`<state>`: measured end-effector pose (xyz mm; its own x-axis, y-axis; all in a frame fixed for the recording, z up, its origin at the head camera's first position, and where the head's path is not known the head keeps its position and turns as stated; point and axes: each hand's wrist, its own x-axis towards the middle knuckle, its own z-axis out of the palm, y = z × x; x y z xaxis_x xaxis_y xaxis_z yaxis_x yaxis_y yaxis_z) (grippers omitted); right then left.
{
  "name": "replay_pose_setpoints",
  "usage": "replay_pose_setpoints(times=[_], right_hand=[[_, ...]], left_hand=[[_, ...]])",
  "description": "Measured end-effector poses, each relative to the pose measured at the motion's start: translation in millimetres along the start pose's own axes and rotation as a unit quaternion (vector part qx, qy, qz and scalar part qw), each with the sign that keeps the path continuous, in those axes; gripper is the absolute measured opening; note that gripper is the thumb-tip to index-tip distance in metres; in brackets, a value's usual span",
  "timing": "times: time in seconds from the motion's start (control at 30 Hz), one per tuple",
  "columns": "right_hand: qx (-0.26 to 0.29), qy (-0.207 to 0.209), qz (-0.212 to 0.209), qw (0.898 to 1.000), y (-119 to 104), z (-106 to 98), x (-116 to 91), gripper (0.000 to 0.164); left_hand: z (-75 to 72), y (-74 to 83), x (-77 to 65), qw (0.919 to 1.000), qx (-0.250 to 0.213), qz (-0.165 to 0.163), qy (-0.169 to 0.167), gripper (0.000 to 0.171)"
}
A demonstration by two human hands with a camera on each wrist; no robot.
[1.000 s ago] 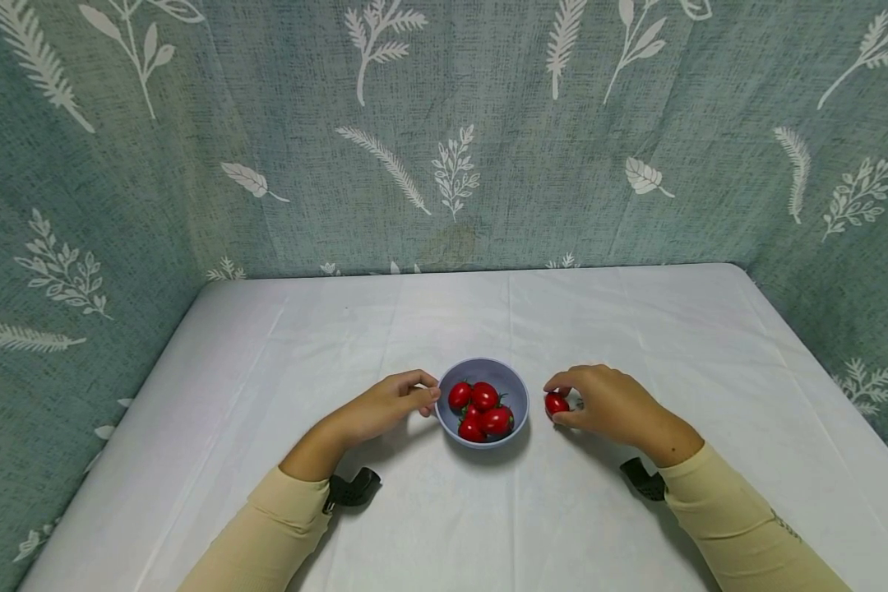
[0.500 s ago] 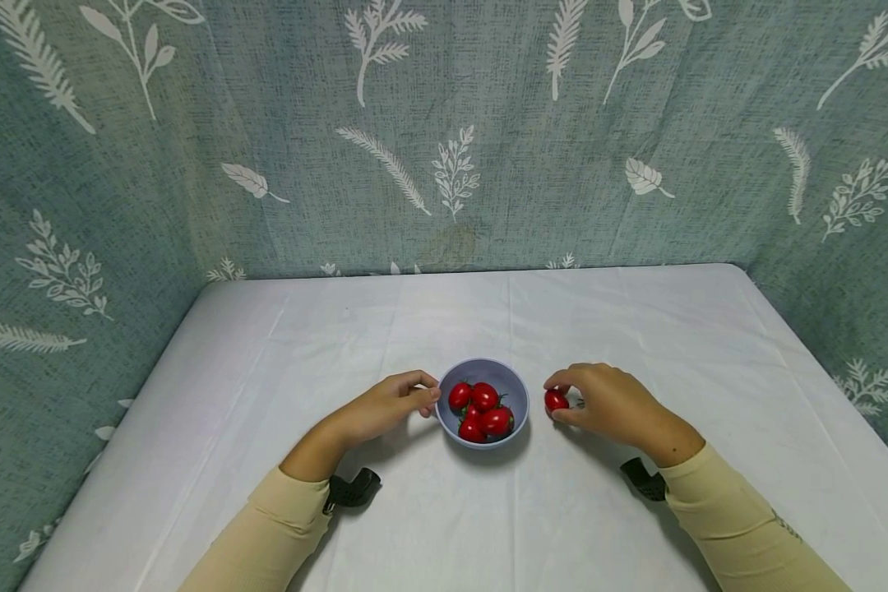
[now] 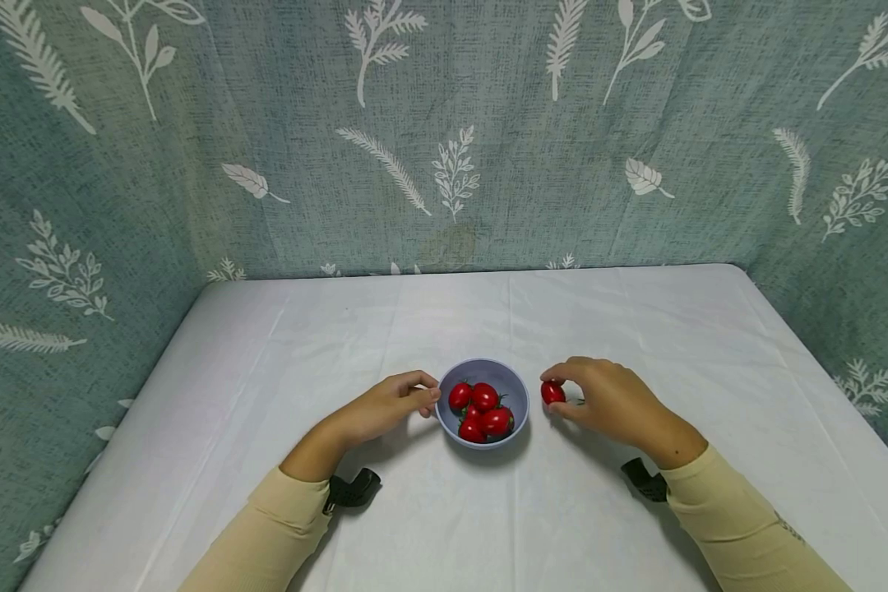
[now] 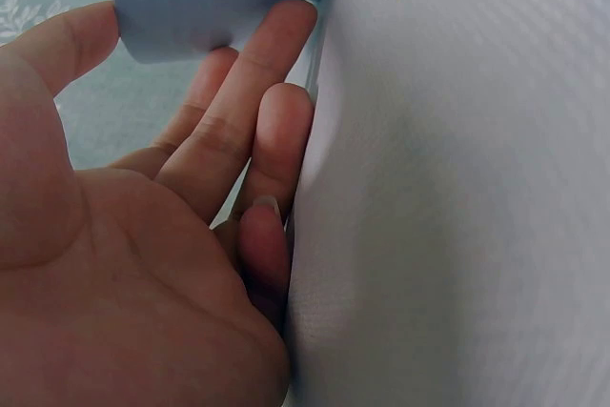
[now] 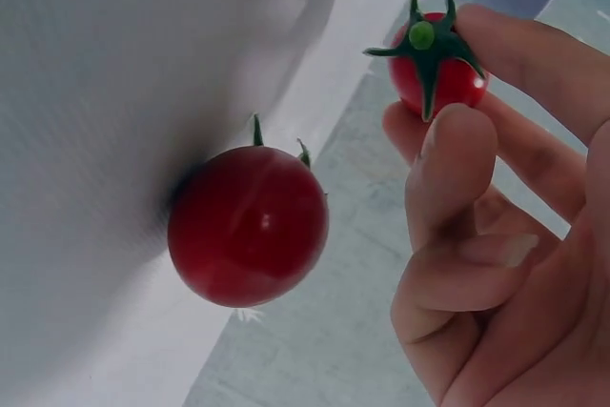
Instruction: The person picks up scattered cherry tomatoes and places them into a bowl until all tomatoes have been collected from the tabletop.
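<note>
A periwinkle-blue bowl [image 3: 499, 374] holding several cherry tomatoes [image 3: 484, 396] with green calyxes stands mid-table. My left hand [image 3: 388, 407] holds the bowl's left rim; in the left wrist view, the thumb and fingers lie against the bowl's outside [image 4: 200, 7]. To the right of the bowl, thumb and fingers of my right hand [image 3: 607, 403] pinch a single cherry tomato [image 3: 552, 392]. In the right wrist view its calyx faces the camera. A second loose tomato [image 5: 248, 231] rests on the cloth beside that hand; the head view mostly hides it.
White cloth covers the table [image 3: 414, 526]. Green leaf-patterned fabric [image 3: 444, 164] hangs behind it and along both sides. A black wrist camera is on each arm, the left one [image 3: 355, 487] and the right one [image 3: 644, 479].
My right hand, pinching the tomato, has moved slightly away from me and a little left. The left hand and the bowl stay in place.
</note>
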<state>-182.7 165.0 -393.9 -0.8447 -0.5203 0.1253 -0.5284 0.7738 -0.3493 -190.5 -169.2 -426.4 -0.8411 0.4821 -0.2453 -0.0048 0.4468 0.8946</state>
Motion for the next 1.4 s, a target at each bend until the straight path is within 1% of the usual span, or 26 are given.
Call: replay_pose_setpoints(times=[0.17,0.37,0.63,0.77,1.0,1.2,1.4], right_hand=[[0.003,0.018,-0.011,1.0,-2,-3,0,0.033],[-0.008,0.047,-0.03,0.998,-3,-3,-1,0.036],[-0.008,0.098,-0.059,0.993,-6,-4,-1,0.036],[-0.002,0.116,-0.074,0.991,-7,-5,-2,0.036],[0.006,0.136,-0.106,0.985,-9,-7,-2,0.04],[0.004,0.15,-0.114,0.982,-13,-9,-2,0.042],[0.018,0.161,-0.127,0.978,-17,-8,-5,0.044]], left_hand=[[-0.8,-0.2,0.3,1.0,0.0,0.002,-0.001,0.035],[-1.4,0.5,0.2,1.0,0.002,0.001,0.0,0.035],[-2.3,0.7,0.3,1.0,0.004,-0.001,0.001,0.036],[-2.7,0.9,0.5,1.0,0.003,0.003,0.0,0.036],[-3.4,2.7,0.2,1.0,0.002,0.008,0.001,0.036],[-3.4,3.9,-0.1,1.0,0.002,0.005,0.002,0.036],[-1.4,-1.1,1.6,1.0,0.003,0.006,-0.005,0.036]])
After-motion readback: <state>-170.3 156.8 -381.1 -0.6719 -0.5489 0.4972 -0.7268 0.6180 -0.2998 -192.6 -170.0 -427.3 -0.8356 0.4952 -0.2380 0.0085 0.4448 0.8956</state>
